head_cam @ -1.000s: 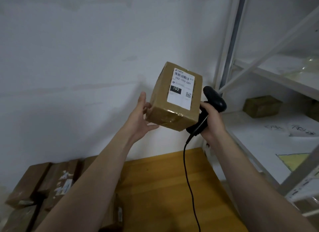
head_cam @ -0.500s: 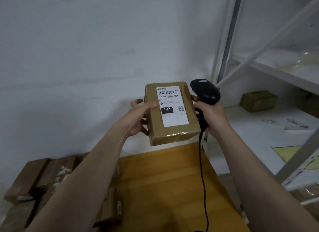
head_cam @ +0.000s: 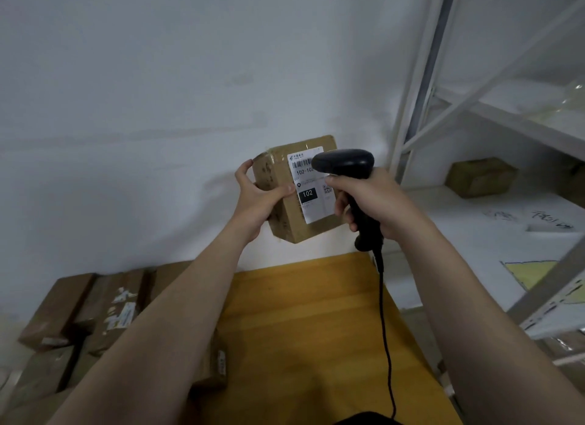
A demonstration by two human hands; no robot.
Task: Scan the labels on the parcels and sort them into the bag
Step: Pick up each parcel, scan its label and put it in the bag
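Table (head_cam: 316, 336): yellow wooden top, lying nearest, below both forearms.
Cable (head_cam: 385, 314): black, hanging from the scanner's handle down across the table.
Stacked parcels (head_cam: 95, 307): brown boxes lying at the table's left edge, against the wall.
Right hand (head_cam: 376, 203): gripping the scanner's handle, fingers curling round it.
Scanner (head_cam: 343, 162): black, its head pointing left and overlapping the label's barcode.
Left hand (head_cam: 256, 203): gripping the parcel's left side, thumb pressing on the front face.
Parcel (head_cam: 291, 222): taped brown box, being held tilted in the air above the table's far edge.
Label (head_cam: 313, 208): white, reading "102", facing the camera.
Shelf (head_cam: 474, 235): white metal rack standing at right.
Shelf box (head_cam: 481, 176): small brown box sitting on the shelf, well apart from the hands.
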